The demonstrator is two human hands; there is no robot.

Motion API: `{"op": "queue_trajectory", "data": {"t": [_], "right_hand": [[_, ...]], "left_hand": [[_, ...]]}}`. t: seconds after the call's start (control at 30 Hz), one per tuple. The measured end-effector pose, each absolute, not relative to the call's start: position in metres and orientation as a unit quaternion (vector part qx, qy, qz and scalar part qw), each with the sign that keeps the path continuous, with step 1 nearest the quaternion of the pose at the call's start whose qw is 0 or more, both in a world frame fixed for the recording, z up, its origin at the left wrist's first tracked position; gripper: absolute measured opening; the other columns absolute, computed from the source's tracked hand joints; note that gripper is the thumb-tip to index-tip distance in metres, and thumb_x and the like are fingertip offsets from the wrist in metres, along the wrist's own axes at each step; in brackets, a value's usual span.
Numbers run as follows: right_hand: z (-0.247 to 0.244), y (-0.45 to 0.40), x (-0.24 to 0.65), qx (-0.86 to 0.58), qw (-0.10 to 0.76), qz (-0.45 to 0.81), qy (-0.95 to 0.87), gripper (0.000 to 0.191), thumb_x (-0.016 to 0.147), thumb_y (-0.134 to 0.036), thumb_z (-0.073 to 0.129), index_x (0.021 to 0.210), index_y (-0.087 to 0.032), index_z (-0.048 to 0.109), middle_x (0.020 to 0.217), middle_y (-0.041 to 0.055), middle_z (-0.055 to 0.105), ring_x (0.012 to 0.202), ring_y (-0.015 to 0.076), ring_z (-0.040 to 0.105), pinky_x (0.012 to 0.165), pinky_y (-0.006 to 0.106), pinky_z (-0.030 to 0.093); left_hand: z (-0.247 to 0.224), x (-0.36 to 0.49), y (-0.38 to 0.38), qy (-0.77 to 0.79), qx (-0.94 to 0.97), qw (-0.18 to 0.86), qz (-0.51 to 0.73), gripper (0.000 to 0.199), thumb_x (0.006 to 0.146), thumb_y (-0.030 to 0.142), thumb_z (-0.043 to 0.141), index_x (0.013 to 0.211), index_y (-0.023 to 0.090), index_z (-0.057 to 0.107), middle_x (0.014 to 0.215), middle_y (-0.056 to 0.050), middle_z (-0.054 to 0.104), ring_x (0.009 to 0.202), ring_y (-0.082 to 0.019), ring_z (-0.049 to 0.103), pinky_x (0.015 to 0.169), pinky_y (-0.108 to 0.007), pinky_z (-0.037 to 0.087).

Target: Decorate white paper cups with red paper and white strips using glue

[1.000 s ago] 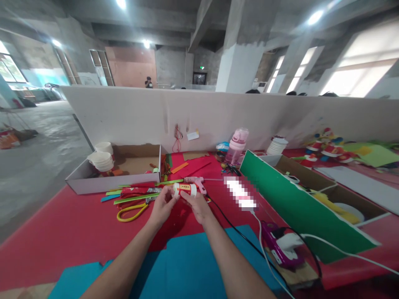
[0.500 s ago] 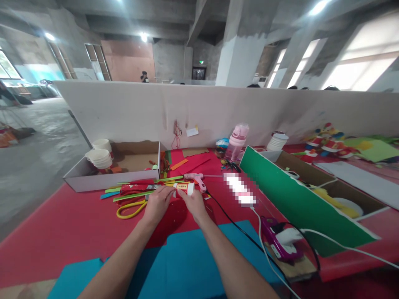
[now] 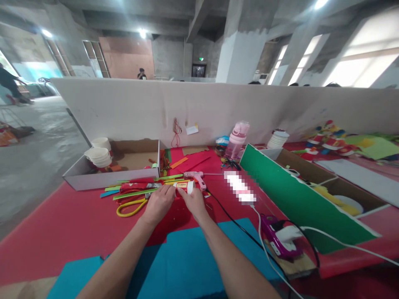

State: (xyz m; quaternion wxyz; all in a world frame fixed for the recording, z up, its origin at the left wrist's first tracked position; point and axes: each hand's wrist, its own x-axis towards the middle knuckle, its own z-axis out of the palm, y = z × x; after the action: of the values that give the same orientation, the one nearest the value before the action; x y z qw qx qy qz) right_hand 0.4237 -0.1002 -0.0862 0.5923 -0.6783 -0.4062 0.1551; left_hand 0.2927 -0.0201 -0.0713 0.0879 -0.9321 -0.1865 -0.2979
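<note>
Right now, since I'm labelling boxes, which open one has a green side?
The box on the right, next to the purple power strip; the box on the left has a pale front.

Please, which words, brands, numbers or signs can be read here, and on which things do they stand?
No text can be read.
Cup in the hands: printed marks, too small.
Green sign at the back: too small.
Bright patch on the table: pixelated.
</note>
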Motion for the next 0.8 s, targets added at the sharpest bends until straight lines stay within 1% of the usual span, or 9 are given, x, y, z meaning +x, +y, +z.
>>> {"op": "queue_trajectory", "data": {"t": [0.13, 0.23, 0.37, 0.6, 0.8], "right_hand": [[-0.086, -0.099, 0.423, -0.678, 0.594, 0.163, -0.402, 0.025, 0.078, -0.042, 0.063, 0.088, -0.019, 0.062, 0.085, 0.0125, 0.072, 0.081, 0.0272, 0.068, 0.071, 0.037, 0.052], [-0.086, -0.099, 0.423, -0.679, 0.592, 0.159, -0.403, 0.026, 0.077, -0.043, 0.064, 0.088, -0.019, 0.062, 0.083, 0.0117, 0.071, 0.080, 0.0272, 0.068, 0.071, 0.037, 0.052], [-0.087, -0.099, 0.424, -0.672, 0.598, 0.151, -0.410, 0.027, 0.077, -0.042, 0.064, 0.091, -0.019, 0.062, 0.085, 0.0116, 0.071, 0.082, 0.0269, 0.068, 0.075, 0.038, 0.052], [-0.085, -0.099, 0.422, -0.677, 0.599, 0.142, -0.402, 0.026, 0.077, -0.041, 0.064, 0.090, -0.018, 0.061, 0.084, 0.0109, 0.072, 0.081, 0.0258, 0.068, 0.073, 0.036, 0.052], [-0.082, -0.103, 0.422, -0.685, 0.582, 0.155, -0.411, 0.024, 0.077, -0.041, 0.063, 0.086, -0.018, 0.064, 0.085, 0.0132, 0.072, 0.083, 0.0290, 0.068, 0.074, 0.040, 0.052]], "left_hand": [[-0.069, 0.293, -0.023, -0.213, -0.923, 0.071, -0.313, 0.025, 0.094, 0.020, 0.039, 0.081, 0.017, 0.061, 0.076, -0.008, 0.061, 0.071, -0.019, 0.056, 0.064, -0.028, 0.041], [-0.066, 0.294, -0.025, -0.228, -0.918, 0.052, -0.321, 0.024, 0.093, 0.021, 0.040, 0.080, 0.018, 0.061, 0.074, -0.008, 0.060, 0.070, -0.018, 0.056, 0.063, -0.027, 0.041], [-0.065, 0.295, -0.026, -0.235, -0.911, 0.028, -0.337, 0.023, 0.092, 0.021, 0.041, 0.078, 0.018, 0.060, 0.073, -0.007, 0.059, 0.070, -0.018, 0.056, 0.064, -0.026, 0.041], [-0.065, 0.298, -0.029, -0.240, -0.901, -0.045, -0.358, 0.020, 0.090, 0.020, 0.044, 0.077, 0.019, 0.059, 0.073, -0.007, 0.059, 0.070, -0.018, 0.056, 0.066, -0.026, 0.041], [-0.064, 0.291, -0.012, -0.285, -0.881, -0.045, -0.375, 0.017, 0.086, 0.017, 0.046, 0.076, 0.018, 0.060, 0.075, -0.008, 0.062, 0.070, -0.019, 0.057, 0.067, -0.027, 0.042]]}}
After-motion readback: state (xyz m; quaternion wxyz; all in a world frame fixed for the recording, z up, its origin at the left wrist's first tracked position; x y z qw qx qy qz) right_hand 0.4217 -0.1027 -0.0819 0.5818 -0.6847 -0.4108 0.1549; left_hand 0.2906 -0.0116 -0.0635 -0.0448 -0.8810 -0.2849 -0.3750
